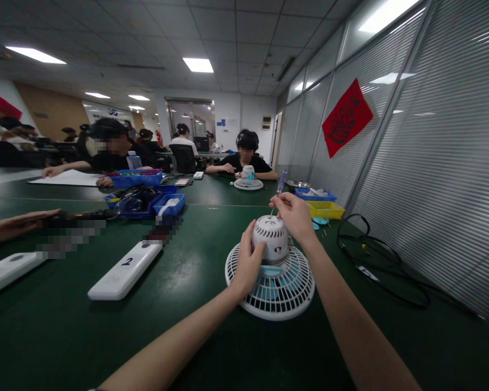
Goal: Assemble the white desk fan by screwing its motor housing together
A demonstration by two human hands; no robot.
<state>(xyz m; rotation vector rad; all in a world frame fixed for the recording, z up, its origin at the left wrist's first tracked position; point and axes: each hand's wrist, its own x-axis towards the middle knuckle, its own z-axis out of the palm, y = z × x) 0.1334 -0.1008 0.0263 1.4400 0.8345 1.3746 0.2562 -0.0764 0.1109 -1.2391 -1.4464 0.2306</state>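
A small white fan [283, 305] lies grille-down on the green table, with light blue blades showing through the slats. Its rounded motor housing [271, 239] points upward. My left hand [248, 263] is wrapped round the left side of the housing. Above it, my right hand [294, 213] pinches the lower part of a screwdriver [282, 181] with a clear purplish handle. The shaft stands nearly upright, its tip at the top of the housing; whether it sits in a screw I cannot tell.
To the right are a yellow tray [326, 209], a blue tray [315, 194], light blue parts [320, 221] with small screws, and a coiled black cable [375, 250]. A white numbered device [124, 271] and blue bins [146, 203] lie left. Another person [246, 157] sits opposite behind a similar fan [248, 183].
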